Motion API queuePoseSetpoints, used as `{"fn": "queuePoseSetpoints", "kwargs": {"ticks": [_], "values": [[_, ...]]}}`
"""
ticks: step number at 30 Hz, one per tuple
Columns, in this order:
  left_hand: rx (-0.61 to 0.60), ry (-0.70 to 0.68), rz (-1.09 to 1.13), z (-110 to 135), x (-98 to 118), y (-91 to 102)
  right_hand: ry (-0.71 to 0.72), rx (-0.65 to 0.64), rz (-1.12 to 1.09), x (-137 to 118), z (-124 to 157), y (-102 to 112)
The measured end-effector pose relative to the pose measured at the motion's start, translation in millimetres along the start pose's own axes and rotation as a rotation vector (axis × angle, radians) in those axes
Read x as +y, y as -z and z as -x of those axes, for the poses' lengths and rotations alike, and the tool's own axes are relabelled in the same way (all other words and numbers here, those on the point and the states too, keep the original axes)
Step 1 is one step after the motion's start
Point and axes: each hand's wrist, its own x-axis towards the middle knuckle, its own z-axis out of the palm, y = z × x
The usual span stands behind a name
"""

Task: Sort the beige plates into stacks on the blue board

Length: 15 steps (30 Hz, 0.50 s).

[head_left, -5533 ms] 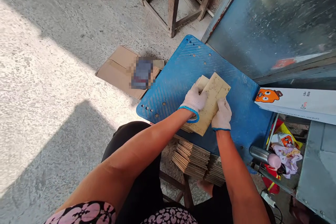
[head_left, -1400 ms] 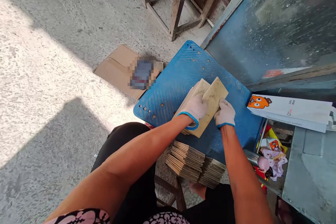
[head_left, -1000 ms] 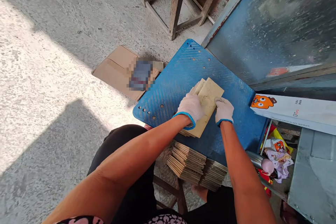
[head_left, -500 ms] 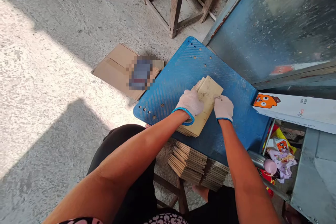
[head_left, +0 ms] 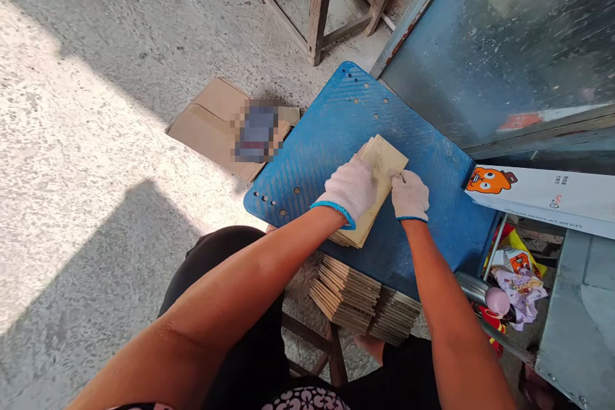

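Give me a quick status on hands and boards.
Left hand flat on board stack. Right hand gripping its right edge. Stack rests on blue panel, nothing blocking.

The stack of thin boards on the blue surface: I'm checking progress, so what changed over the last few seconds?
The top board, earlier lifted and skewed, now lies flat and squared on the stack. The left hand slid over it; the right hand presses its edge. The lower piles and blue surface stayed.

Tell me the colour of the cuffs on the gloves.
Blue cuffs on white gloves, clearest in the head view.
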Motion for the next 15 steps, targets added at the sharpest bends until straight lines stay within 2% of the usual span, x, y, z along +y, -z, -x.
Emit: {"fn": "queuePoseSetpoints", "kwargs": {"ticks": [3,8,15], "values": [[0.067,-0.037,-0.043,-7,-10,-5.2,0.015,0.018,-0.05,2,1,-1],[-0.147,-0.083,-0.05,-10,-20,-11.2,-0.057,0.059,-0.205,1,2,-9],[-0.203,-0.085,-0.072,0,-15,-8.4,-0.221,0.1,-0.456,-14,11,-33]]}}
